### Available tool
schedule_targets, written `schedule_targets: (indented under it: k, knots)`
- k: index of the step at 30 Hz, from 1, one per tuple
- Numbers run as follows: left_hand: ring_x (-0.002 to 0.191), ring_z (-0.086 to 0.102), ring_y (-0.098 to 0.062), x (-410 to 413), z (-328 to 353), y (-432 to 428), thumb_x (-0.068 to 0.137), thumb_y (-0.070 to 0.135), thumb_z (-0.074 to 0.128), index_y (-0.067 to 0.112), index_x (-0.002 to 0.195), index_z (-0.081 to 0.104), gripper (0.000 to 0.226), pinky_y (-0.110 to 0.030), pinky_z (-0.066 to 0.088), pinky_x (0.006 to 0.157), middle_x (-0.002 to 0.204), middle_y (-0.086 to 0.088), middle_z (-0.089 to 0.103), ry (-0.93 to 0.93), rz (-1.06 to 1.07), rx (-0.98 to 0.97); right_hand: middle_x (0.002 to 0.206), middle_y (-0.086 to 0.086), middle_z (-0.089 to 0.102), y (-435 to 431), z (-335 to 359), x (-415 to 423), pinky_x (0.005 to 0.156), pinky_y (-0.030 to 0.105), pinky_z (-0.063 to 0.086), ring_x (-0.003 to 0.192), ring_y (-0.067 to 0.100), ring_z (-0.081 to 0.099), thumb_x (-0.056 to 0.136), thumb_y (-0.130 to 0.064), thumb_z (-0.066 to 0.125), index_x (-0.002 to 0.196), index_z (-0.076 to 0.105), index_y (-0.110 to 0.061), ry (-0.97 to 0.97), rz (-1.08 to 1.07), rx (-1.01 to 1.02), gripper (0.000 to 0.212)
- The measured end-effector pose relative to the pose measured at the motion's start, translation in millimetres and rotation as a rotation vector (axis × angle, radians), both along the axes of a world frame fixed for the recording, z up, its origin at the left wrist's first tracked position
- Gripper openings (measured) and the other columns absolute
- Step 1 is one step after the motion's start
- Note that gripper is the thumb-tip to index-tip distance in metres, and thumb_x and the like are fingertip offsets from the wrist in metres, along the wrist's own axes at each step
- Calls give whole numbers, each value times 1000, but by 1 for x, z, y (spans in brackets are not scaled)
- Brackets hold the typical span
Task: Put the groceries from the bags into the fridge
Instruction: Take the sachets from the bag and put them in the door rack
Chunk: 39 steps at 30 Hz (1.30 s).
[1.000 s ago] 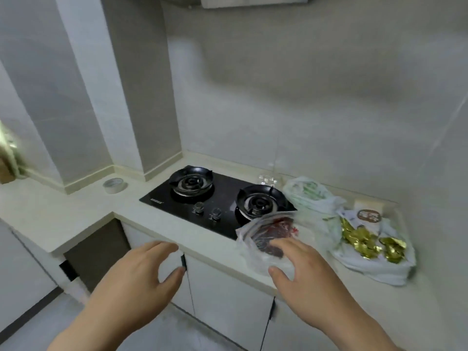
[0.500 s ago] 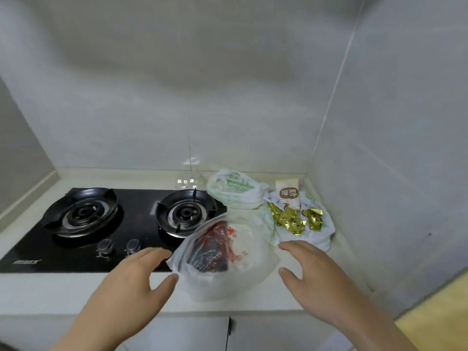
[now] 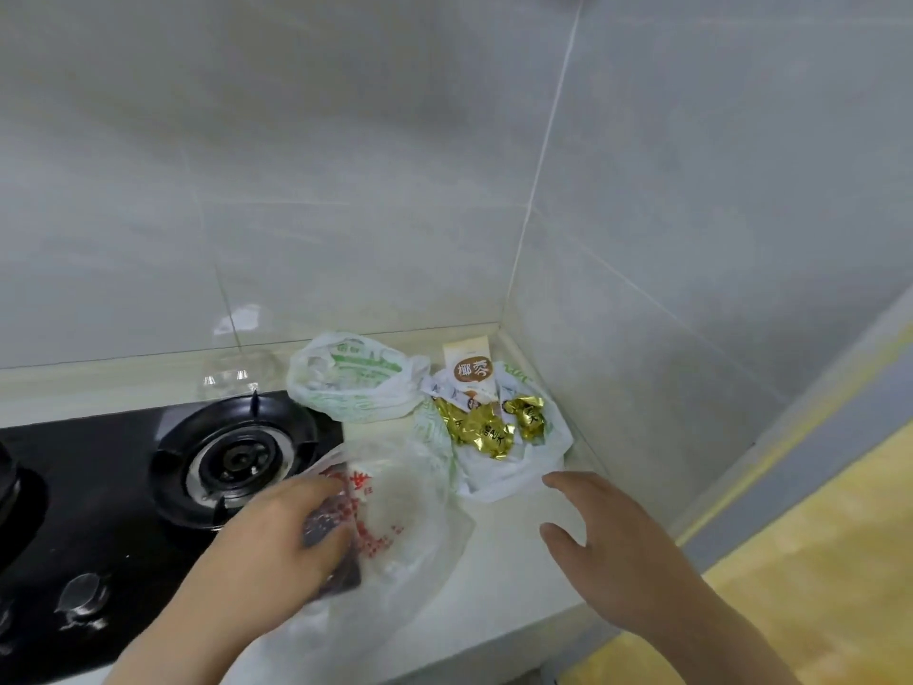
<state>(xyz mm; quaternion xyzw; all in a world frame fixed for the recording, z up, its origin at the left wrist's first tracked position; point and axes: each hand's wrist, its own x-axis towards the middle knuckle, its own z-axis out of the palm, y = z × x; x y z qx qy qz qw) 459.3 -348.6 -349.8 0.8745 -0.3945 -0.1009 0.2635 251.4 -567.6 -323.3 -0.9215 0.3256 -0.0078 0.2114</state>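
- Left hand (image 3: pixel 276 541): fingers curled onto the clear bag (image 3: pixel 400 511) at the counter's (image 3: pixel 514 580) front edge. They appear to pinch a dark red pack (image 3: pixel 328 519) through the film.
- Right hand (image 3: pixel 607 541): fingers spread, grasping nothing, above bare counter near the front right corner.
- Other groceries: green-print bag (image 3: pixel 355 383) at the back edge; white bag (image 3: pixel 499 467) with gold packets (image 3: pixel 481 427) in the back right corner. Fridge not in view.
- Risk: thin film may slip or tear under a one-sided lift, dropping the pack over the front edge. The bag overlaps the hob (image 3: pixel 113 487) and may snag the burner (image 3: pixel 237 457).
- Room: walls close off back and right; the open way is frontward.
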Motion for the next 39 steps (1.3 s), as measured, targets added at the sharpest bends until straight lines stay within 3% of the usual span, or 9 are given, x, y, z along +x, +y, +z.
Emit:
schedule_targets:
  k: [3, 6, 15, 24, 28, 32, 35, 37, 39]
  knots:
    - [105, 57, -5, 9, -10, -38, 82, 40, 64, 27, 118, 64, 37, -8, 37, 81, 107, 20, 57, 43, -36, -3, 150, -20, 35, -29, -11, 4, 110, 22, 30, 137, 4, 35, 98, -41, 47, 147, 33, -35, 6, -43, 33, 51]
    - [104, 57, -4, 19, -25, -77, 84, 37, 67, 29, 120, 62, 38, -18, 39, 89, 113, 20, 56, 76, -34, -8, 151, -19, 33, -61, -26, 16, 110, 23, 31, 137, 5, 35, 97, -42, 48, 148, 32, -36, 9, -44, 79, 53]
    - [119, 51, -3, 50, -65, -191, 91, 39, 59, 30, 130, 54, 40, -14, 34, 94, 133, 17, 53, 174, 23, 95, 148, -13, 43, -175, -72, 87, 100, 20, 35, 133, 8, 43, 95, -37, 53, 145, 40, -33, -17, 16, 157, 52]
    - [115, 55, -6, 90, -117, -241, 88, 35, 63, 30, 118, 63, 31, -27, 43, 98, 124, 9, 62, 484, 164, 55, 115, -5, 62, -213, -137, 165, 82, 31, 50, 100, 12, 60, 93, -28, 52, 124, 58, -18, 38, 88, 248, 33]
    - [113, 56, -8, 113, -129, -259, 89, 26, 64, 22, 119, 65, 31, -27, 42, 96, 118, 8, 63, 601, 205, -2, 100, -3, 63, -230, -159, 206, 76, 29, 44, 87, 10, 55, 92, -19, 53, 107, 63, -17, -18, 61, 218, 18]
    - [105, 60, -10, 135, -140, -273, 89, 20, 64, 18, 119, 65, 30, -29, 44, 96, 112, 4, 65, 729, 270, -81, 97, 0, 65, -240, -178, 240, 76, 33, 53, 87, 17, 60, 94, -18, 52, 99, 64, -16, 34, 90, 159, 14]
    - [93, 61, -15, 149, -146, -286, 83, 24, 64, 23, 103, 65, 20, -33, 46, 91, 101, 4, 64, 832, 305, -146, 98, 3, 65, -245, -186, 256, 76, 34, 51, 88, 19, 58, 97, -20, 47, 102, 64, -14, 80, 125, 156, 19]
    - [88, 62, -18, 158, -152, -294, 74, 27, 61, 16, 93, 70, 24, -36, 49, 87, 96, 3, 66, 923, 335, -166, 104, 5, 65, -248, -190, 265, 82, 37, 51, 93, 21, 59, 99, -22, 44, 106, 65, -13, 82, 130, 190, 24]
    - [79, 56, -19, 165, -158, -301, 73, 22, 58, 21, 74, 65, 6, -37, 46, 76, 86, -3, 60, 979, 353, -185, 106, 4, 64, -251, -194, 274, 85, 39, 52, 95, 21, 59, 96, -26, 49, 107, 64, -14, 101, 141, 217, 22]
